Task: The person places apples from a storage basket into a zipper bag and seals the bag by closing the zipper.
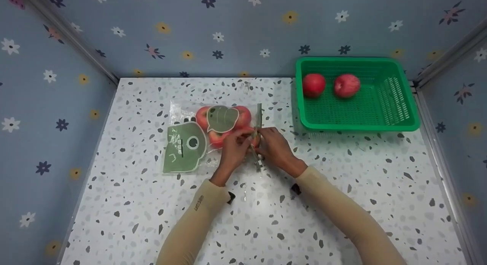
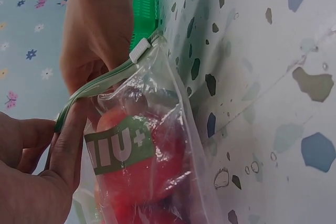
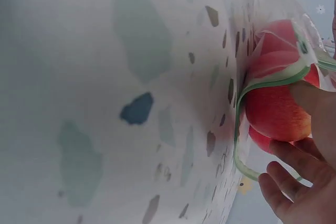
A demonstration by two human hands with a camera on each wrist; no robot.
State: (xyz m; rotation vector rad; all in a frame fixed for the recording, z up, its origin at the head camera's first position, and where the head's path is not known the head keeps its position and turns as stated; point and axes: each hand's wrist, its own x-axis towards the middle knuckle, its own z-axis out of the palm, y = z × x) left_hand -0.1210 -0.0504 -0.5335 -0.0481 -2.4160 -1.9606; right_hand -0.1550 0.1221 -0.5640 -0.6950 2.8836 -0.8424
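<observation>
A clear zip bag [image 1: 185, 154] with green cartoon prints lies on its side, several red apples [image 1: 216, 139] inside it. At its mouth my left hand [image 1: 234, 147] pinches the green zip strip [image 2: 100, 85] between thumb and fingers. My right hand [image 1: 277, 147] is at the same opening, its thumb and fingers around a red apple [image 3: 278, 111] that sits in the mouth of the bag. A white slider [image 2: 140, 51] shows on the strip in the left wrist view. Part of the right hand's fingers is hidden behind the strip there.
A green plastic basket [image 1: 361, 126] stands at the back right, with two red apples [image 1: 347, 85] in it. The speckled white tabletop [image 1: 125, 204] is bounded by flower-patterned panels [image 1: 243, 33] at the back and both sides.
</observation>
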